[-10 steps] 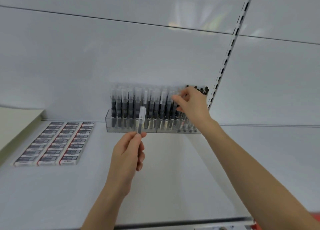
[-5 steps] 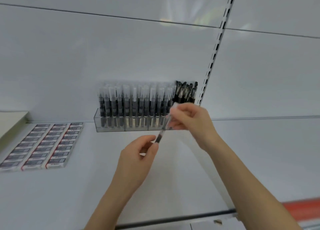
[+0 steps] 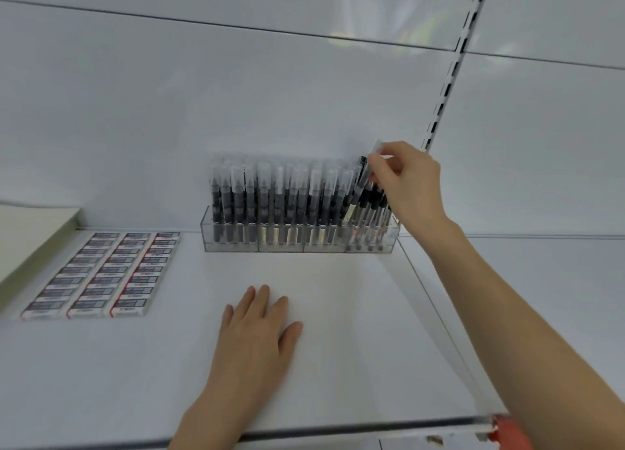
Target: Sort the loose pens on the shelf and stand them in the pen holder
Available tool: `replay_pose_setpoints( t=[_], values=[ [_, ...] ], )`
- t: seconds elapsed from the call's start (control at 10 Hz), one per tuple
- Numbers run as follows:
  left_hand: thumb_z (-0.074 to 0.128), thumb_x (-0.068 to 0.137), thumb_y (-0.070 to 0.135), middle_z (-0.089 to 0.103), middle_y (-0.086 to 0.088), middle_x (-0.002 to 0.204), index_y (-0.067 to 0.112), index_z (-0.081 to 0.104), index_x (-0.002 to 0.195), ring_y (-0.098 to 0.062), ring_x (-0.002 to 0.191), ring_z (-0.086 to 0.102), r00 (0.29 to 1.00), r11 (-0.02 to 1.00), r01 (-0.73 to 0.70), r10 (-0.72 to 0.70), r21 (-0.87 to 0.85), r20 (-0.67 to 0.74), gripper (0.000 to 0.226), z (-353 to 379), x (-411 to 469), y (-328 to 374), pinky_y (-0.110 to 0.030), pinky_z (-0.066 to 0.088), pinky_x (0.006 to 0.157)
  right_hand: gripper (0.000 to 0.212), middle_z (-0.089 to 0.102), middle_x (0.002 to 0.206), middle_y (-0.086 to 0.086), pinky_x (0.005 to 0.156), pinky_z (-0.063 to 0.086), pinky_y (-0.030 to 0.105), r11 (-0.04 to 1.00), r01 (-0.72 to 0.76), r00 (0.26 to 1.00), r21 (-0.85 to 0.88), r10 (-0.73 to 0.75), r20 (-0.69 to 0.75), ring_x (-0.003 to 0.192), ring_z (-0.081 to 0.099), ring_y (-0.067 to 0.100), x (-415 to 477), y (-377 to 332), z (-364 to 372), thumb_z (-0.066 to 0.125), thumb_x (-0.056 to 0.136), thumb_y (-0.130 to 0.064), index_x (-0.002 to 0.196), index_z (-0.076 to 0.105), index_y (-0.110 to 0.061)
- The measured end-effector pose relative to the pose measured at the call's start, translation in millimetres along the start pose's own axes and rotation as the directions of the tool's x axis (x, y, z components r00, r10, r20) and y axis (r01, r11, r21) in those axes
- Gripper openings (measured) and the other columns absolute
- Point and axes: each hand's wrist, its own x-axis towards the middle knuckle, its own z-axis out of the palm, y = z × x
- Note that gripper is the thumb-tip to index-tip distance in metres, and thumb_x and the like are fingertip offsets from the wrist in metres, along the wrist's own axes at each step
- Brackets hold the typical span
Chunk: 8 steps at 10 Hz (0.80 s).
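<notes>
A clear plastic pen holder [image 3: 236, 245] stands against the back wall of the white shelf [image 3: 355, 331], packed with several upright black pens with clear caps. My right hand [image 3: 406, 182] pinches the capped top of one pen [image 3: 363, 182] above the holder's right end. That pen leans to the left, its lower end down among the pens there. My left hand [image 3: 257, 334] lies flat on the shelf in front of the holder, fingers straight, holding nothing.
Three rows of small boxed erasers [image 3: 101, 277] lie on the shelf at the left. A pale slanted board [image 3: 30, 233] sits at the far left. A slotted upright rail [image 3: 449, 70] runs up the back wall behind the holder's right end.
The pen passed from my left hand to my right, which carried it up to the holder's right end. My left hand dropped flat onto the shelf.
</notes>
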Motion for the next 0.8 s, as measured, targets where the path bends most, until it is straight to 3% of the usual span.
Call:
replay_pose_setpoints(
  t=[0.1, 0.2, 0.3, 0.5, 0.6, 0.7, 0.8],
  values=[
    [0.03, 0.082, 0.048, 0.056, -0.014, 0.131, 0.017, 0.064, 0.114, -0.034, 0.122, 0.052, 0.999, 0.999, 0.03, -0.029, -0.039, 0.021, 0.056, -4, 0, 5, -0.053, 0.042, 0.096, 0.021, 0.07, 0.078, 0.014, 0.078, 0.052, 0.036, 0.998, 0.017, 0.999, -0.066, -0.014, 0.047, 0.075, 0.066, 0.026, 3, 1, 3, 0.05, 0.092, -0.02, 0.091, 0.064, -0.005],
    [0.035, 0.08, 0.045, 0.067, -0.017, 0.112, 0.014, 0.071, 0.098, -0.037, 0.104, 0.064, 1.0, 1.0, 0.023, -0.022, 0.007, -0.005, 0.051, 3, 0, 1, -0.056, 0.05, 0.079, 0.024, 0.069, 0.078, 0.016, 0.079, 0.052, 0.042, 0.991, 0.008, 0.99, -0.136, 0.011, 0.14, 0.078, 0.066, 0.029, 3, 7, 13, 0.048, 0.092, -0.018, 0.088, 0.064, 0.0],
    [0.038, 0.076, 0.042, 0.072, -0.014, 0.097, 0.016, 0.073, 0.086, -0.034, 0.089, 0.07, 0.998, 0.999, 0.046, -0.046, -0.004, 0.033, 0.046, 7, 1, 1, -0.052, 0.053, 0.065, 0.023, 0.068, 0.077, 0.014, 0.077, 0.05, 0.034, 0.982, -0.007, 0.983, -0.191, 0.042, 0.179, 0.077, 0.065, 0.025, -3, 14, 24, 0.047, 0.093, -0.018, 0.085, 0.062, -0.003],
    [0.037, 0.077, 0.042, 0.072, -0.014, 0.099, 0.015, 0.073, 0.087, -0.034, 0.09, 0.069, 0.999, 0.999, 0.025, -0.023, 0.035, -0.046, 0.046, 9, 0, 0, -0.052, 0.053, 0.067, 0.027, 0.068, 0.075, 0.014, 0.067, 0.041, 0.026, 0.972, -0.038, 0.987, -0.231, 0.073, 0.145, 0.069, 0.06, 0.022, -9, 13, 29, 0.046, 0.094, -0.02, 0.084, 0.063, -0.002],
    [0.031, 0.078, 0.045, 0.068, -0.015, 0.111, 0.014, 0.072, 0.097, -0.035, 0.103, 0.065, 0.999, 0.999, 0.032, -0.032, -0.012, -0.009, 0.055, 3, 1, 1, -0.055, 0.05, 0.079, 0.025, 0.069, 0.078, 0.012, 0.075, 0.049, 0.029, 0.975, -0.064, 0.98, -0.214, 0.102, 0.17, 0.073, 0.063, 0.02, -15, 17, 27, 0.05, 0.094, -0.02, 0.09, 0.066, -0.002],
    [0.035, 0.077, 0.045, 0.07, -0.015, 0.105, 0.015, 0.073, 0.092, -0.034, 0.097, 0.067, 0.998, 1.0, 0.03, -0.03, -0.004, -0.05, 0.05, 4, 0, 0, -0.054, 0.052, 0.073, 0.02, 0.069, 0.082, 0.008, 0.082, 0.052, 0.035, 0.974, -0.12, 0.951, -0.192, 0.168, 0.26, 0.08, 0.065, 0.021, -26, 26, 24, 0.055, 0.091, -0.02, 0.096, 0.066, -0.004],
    [0.023, 0.081, 0.053, 0.047, -0.011, 0.14, 0.019, 0.059, 0.122, -0.03, 0.132, 0.042, 0.997, 0.996, 0.054, -0.058, -0.069, -0.058, 0.064, 7, 1, 2, -0.051, 0.033, 0.105, 0.028, 0.067, 0.098, 0.002, 0.087, 0.048, 0.028, 0.978, -0.18, 0.913, -0.11, 0.207, 0.35, 0.092, 0.062, 0.015, -40, 23, 9, 0.058, 0.089, -0.024, 0.114, 0.062, -0.011]
  ],
)
